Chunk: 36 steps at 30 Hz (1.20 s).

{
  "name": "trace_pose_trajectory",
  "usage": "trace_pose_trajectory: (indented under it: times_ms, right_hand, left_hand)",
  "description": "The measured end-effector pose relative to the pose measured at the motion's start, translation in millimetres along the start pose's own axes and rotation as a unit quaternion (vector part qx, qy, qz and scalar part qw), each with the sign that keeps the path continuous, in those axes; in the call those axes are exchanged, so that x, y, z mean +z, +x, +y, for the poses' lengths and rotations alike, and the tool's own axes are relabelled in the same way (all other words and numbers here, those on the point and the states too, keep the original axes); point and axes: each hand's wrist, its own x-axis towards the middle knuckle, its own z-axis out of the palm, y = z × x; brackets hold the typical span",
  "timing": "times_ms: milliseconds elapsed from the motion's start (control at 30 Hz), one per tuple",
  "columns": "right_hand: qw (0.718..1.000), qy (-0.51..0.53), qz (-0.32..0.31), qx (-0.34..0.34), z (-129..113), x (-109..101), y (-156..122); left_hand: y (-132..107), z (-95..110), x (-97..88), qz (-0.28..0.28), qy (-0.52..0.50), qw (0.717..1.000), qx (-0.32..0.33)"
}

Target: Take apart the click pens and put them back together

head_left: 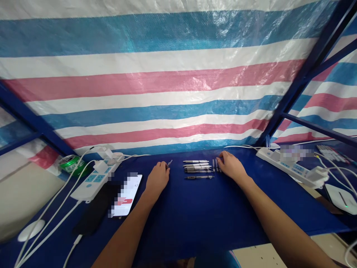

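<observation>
My left hand (pixel 158 176) rests on the blue tabletop with its fingers closed. From its fingertips sticks out a thin greyish pen (pixel 170 163), the rest of it hidden by the hand. To its right, several click pens (pixel 196 166) lie side by side, their tips toward the right. A darker pen (pixel 199 177) lies a little apart, nearer to me. Beyond the pen tips stand short dark pen parts (pixel 214 165) in a row, set crosswise to the pens. My right hand (pixel 230 165) has its curled fingertips on the rightmost of these parts, partly covering it.
Left of me are a lit phone (pixel 128 195), a black pouch-like object (pixel 96 210), a white power strip (pixel 92 182) and a green can (pixel 71 163). Another power strip (pixel 292 167) with cables and a white device (pixel 341 199) lie right. A striped sheet (pixel 167 82) hangs behind.
</observation>
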Motion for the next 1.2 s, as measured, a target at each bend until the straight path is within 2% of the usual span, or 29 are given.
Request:
trace_pose_trajectory:
  times_ms: [100, 167, 333, 467, 633, 733, 833, 933, 1000, 1200]
  right_hand:
    - [0.999, -0.002, -0.045, 0.026, 5, 5, 0]
    - [0.998, -0.005, -0.050, 0.026, 4, 10, -2]
    - [0.999, -0.032, -0.027, 0.003, 6, 21, -4]
    - [0.998, -0.062, -0.002, -0.011, 10, 22, -2]
    - [0.999, 0.025, 0.045, 0.000, 2, 8, 1]
    - [0.989, 0.120, 0.062, -0.064, -12, -1, -2]
    - [0.968, 0.189, 0.033, -0.163, -33, -6, -10]
    - [0.951, 0.201, -0.010, -0.235, -55, -7, -21]
    - [0.941, 0.202, -0.027, -0.269, -66, -7, -27]
    - [0.919, 0.193, -0.049, -0.340, -76, -9, -34]
  left_hand:
    - [1, 0, 1.8, 0.017, -0.007, 1.000, 0.012]
    - [2, 0, 1.5, 0.028, -0.011, 0.999, 0.019]
    - [1, 1, -2.5, 0.044, -0.041, 0.998, 0.028]
    - [-1, 1, -3.7, 0.036, -0.027, 0.999, 0.018]
    - [-1, -1, -4.4, 0.072, -0.001, 0.997, 0.038]
    - [0, 1, -3.5, 0.071, -0.033, 0.994, 0.076]
    - [0, 7, -1.4, 0.054, -0.106, 0.984, 0.131]
    - [-7, 19, -1.7, 0.040, -0.159, 0.970, 0.178]
    - [-12, 28, -3.5, 0.011, -0.170, 0.961, 0.216]
    - [-25, 43, -1.0, -0.032, -0.193, 0.931, 0.308]
